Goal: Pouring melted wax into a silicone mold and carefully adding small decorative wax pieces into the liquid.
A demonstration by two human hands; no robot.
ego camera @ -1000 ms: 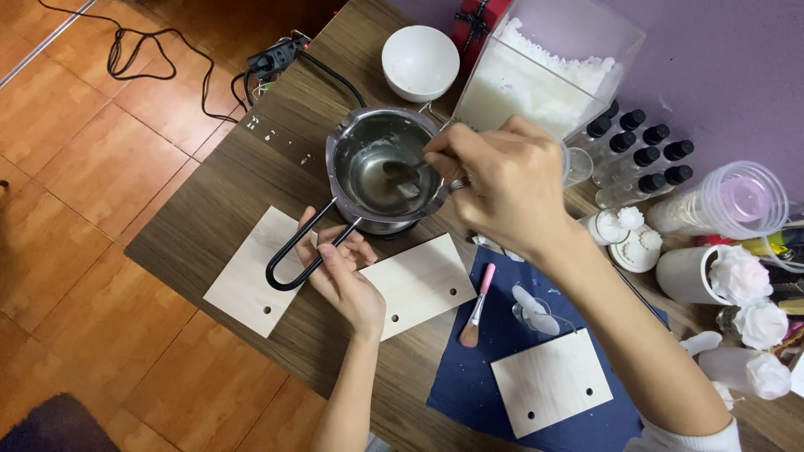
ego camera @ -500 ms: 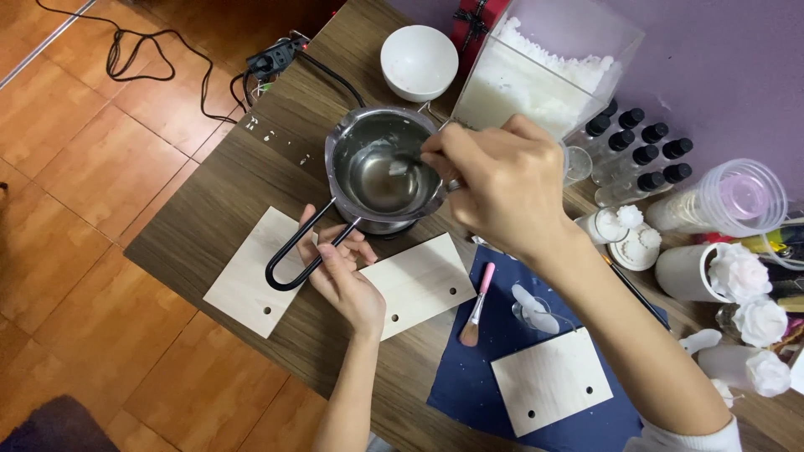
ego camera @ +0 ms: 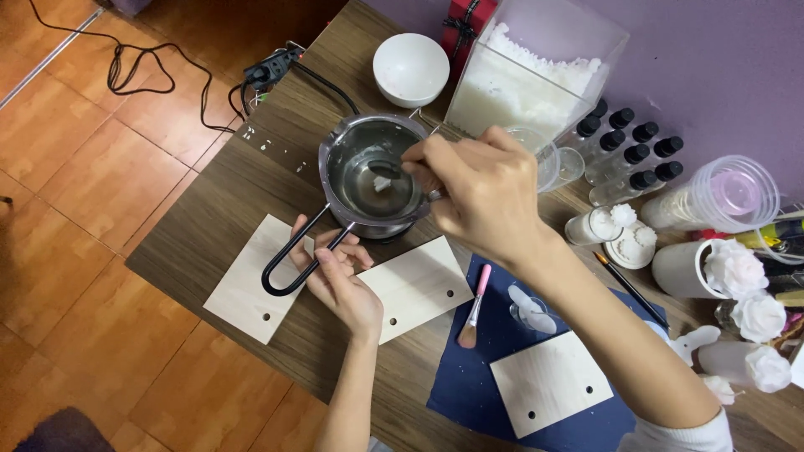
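Head view: L hand (ego camera: 339, 280) grips black loop handle (ego camera: 293, 264) of steel pot (ego camera: 373, 177), table centre. R hand (ego camera: 481, 192), at pot's 3 o'clock, clenches spoon (ego camera: 387, 170) inside pot.

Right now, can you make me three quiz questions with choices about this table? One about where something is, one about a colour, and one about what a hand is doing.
1. Where does the pink brush lie?
A. on the blue mat
B. inside the white bowl
C. on the floor

2. What colour is the round bowl at the far edge of the table?
A. red
B. white
C. green

3. What is the left hand doing?
A. lying flat on a wooden board
B. lifting the bowl
C. holding the pot's black loop handle

Answers:
1. A, the brush lies across the mat's edge.
2. B, the bowl is plain white.
3. C, the fingers wrap the handle while the right hand stirs in the pot with a spoon.
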